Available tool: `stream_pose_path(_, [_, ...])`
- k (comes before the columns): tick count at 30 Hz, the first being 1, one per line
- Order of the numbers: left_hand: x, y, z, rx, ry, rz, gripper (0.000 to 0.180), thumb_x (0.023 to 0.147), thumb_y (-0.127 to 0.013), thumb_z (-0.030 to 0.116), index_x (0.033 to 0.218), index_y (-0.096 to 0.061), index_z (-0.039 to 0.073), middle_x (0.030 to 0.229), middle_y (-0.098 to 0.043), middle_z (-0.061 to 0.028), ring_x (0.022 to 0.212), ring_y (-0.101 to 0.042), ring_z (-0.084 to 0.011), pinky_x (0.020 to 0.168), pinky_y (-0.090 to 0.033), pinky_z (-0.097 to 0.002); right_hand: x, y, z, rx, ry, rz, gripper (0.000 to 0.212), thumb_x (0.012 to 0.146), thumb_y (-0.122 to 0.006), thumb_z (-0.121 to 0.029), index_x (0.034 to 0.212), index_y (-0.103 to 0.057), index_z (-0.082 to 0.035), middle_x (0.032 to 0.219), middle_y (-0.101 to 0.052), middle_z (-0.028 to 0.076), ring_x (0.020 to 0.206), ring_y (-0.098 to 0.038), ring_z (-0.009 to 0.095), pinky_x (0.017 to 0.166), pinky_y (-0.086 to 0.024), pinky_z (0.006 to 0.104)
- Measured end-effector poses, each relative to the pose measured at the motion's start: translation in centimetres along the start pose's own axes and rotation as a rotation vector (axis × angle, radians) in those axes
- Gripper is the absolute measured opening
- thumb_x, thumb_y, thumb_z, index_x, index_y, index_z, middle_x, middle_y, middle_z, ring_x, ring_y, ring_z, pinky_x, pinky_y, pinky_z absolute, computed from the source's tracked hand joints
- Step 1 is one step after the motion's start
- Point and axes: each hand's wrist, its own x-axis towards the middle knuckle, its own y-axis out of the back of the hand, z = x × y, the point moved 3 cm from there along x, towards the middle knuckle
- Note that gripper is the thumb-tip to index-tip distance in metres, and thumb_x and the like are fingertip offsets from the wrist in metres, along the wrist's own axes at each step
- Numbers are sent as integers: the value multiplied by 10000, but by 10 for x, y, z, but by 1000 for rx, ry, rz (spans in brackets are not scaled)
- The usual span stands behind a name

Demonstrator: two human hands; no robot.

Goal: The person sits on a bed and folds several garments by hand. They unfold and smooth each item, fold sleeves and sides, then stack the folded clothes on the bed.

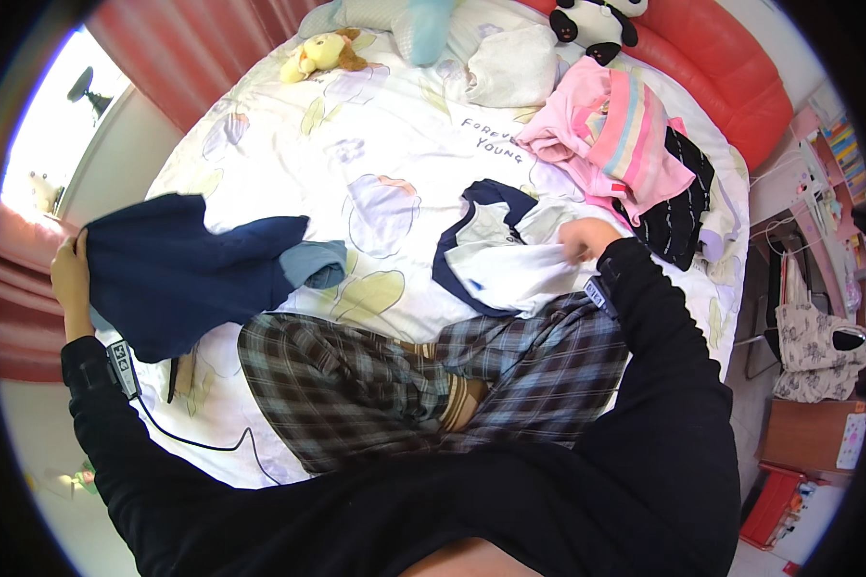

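Hands work over a round bed [289,144] w/ a white flowered sheet. Left hand [70,279] is out at the far left, fingers closed on the edge of a dark blue garment [178,274], holding it up so it hangs spread; a lighter blue piece [316,263] shows at its right end, just above the sheet. Right hand [583,239] is at centre-right, fingers pinched together on the white cloth of a white shirt w/ navy trim [496,260], which lies crumpled on the bed just past the person's knees. Both forearms are in black sleeves, each w/ a small band device at the wrist; a thin black cable runs from the left one across the sheet. Plaid trousers cover the crossed legs btwn the two hands.

Farther back, right of the shirt: a pile of pink striped clothes [611,130] lying partly on a black dotted garment [678,207]. Near the far edge of the bed sit a yellow plush toy [318,53], a light blue plush [409,24] and a panda plush [597,21]. Red curtain [202,53] hangs behind on the left.
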Motion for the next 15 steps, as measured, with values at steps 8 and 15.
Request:
stream_pose_path(8, [-70,-108,-44,9,44,-484,310,756,-629,302,819,-616,-1,821,-623,-210,783,-620,-321,650,-485,-397,-10,49,-26,72,175,754,376,723,-557,-76,1098,-575,-99,1111,-551,169,962,-546,373,817,-447,384])
stream_pose_path(15, [-92,-135,-18,-319,-34,-583,327,766,-597,262,913,-611,-30,786,-628,-183,785,-616,-273,736,-469,-356,70,27,-142,85,515,719,717,655,-628,-96,1311,-344,-146,1298,-394,186,1064,-500,347,875,-429,365])
